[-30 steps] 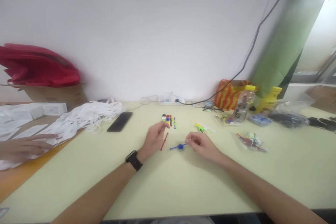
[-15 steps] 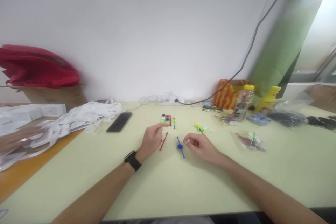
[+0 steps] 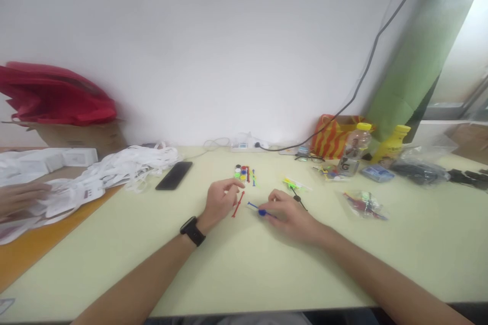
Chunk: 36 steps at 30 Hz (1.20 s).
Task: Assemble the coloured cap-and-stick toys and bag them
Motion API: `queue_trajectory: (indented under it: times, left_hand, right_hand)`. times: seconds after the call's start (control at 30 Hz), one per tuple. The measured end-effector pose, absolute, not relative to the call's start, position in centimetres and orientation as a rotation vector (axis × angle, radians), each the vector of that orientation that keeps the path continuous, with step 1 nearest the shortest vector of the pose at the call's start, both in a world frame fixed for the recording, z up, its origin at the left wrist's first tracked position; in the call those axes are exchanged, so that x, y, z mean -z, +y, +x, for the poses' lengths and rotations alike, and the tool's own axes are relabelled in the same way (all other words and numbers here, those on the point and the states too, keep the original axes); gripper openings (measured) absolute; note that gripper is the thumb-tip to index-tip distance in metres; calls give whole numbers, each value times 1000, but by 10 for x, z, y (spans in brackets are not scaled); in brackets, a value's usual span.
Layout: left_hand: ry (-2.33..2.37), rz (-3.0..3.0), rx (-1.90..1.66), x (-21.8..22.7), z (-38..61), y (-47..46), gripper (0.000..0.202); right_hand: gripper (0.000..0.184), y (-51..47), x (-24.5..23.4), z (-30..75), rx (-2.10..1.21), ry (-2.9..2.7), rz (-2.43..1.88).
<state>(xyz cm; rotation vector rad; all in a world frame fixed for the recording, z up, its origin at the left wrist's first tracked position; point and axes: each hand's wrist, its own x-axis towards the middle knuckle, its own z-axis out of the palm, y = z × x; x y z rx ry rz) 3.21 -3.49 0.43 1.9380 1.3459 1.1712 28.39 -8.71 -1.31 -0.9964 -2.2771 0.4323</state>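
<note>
My right hand (image 3: 292,216) has its fingers on a blue plastic arrow spinner (image 3: 262,212) with a round hub, covering its lower right end. Across from it, my left hand (image 3: 221,200), with a black watch on the wrist, rests with the index finger stretched forward and nothing visible held. Beside its fingers lies a red arrow (image 3: 238,204), tilted on the table. Past the left fingertips sit several small coloured discs (image 3: 240,168) and a row of thin arrows (image 3: 253,177). A black arrow spinner (image 3: 297,198) lies just behind my right hand, partly covered.
Yellow-green pieces (image 3: 293,184) and a clear bag of coloured parts (image 3: 365,205) lie to the right. A phone (image 3: 174,175) and white straps (image 3: 133,162) are at the left, where another person's hand (image 3: 23,199) works. Bottles (image 3: 354,150) stand at the back right.
My right hand has come onto the blue spinner, which has turned so its tip points further left. The black spinner shows more. My left index finger has lowered slightly.
</note>
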Motion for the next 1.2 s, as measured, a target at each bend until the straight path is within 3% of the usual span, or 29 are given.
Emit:
queue_trajectory:
  times: [0.17, 0.33, 0.5, 0.9, 1.2]
  left_hand:
    - [1581, 2340, -945, -8, 35, -40, 11]
    - [1636, 2398, -671, -6, 33, -40, 15]
    - [1502, 2391, -665, -8, 33, -44, 3]
    - [1054, 2424, -765, -2, 39, -52, 6]
    - [986, 2429, -694, -6, 42, -57, 16]
  right_hand:
    - [31, -87, 10, 283, -280, -2412, -907]
    - [17, -82, 9, 286, -207, -2354, -1027]
    - [17, -75, 11, 294, -101, -2302, -1217]
    - [24, -62, 13, 313, 182, -2284, -1553]
    - [27, -82, 11, 286, -176, -2463, -1067]
